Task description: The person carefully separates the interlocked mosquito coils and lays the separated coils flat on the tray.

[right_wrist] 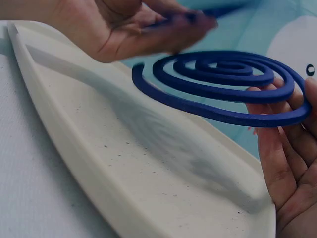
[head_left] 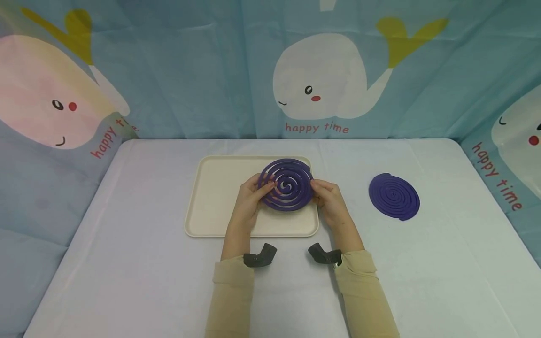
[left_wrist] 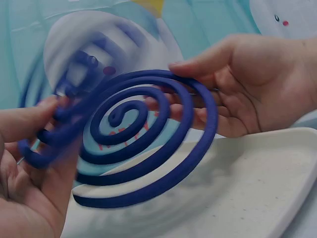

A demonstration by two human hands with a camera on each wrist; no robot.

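Observation:
Two purple-blue spiral mosquito coils are held up over a cream tray [head_left: 220, 197], overlapping in the head view. My left hand [head_left: 246, 204] pinches one coil [left_wrist: 33, 157], blurred and tilted in the left wrist view. The other coil [right_wrist: 213, 112] lies nearly flat in the right wrist view, its edge between the thumb and fingers of my right hand [head_left: 334, 202]. Near the left hand the two spirals cross; whether they touch there I cannot tell.
Right of the tray, a tightly wound purple mosquito coil [head_left: 394, 196] lies on the white-covered table [head_left: 127, 263]. Small dark specks dot the tray floor. Black mounts sit at both wrists. A blue curtain [head_left: 203, 84] printed with whales stands behind and at the sides.

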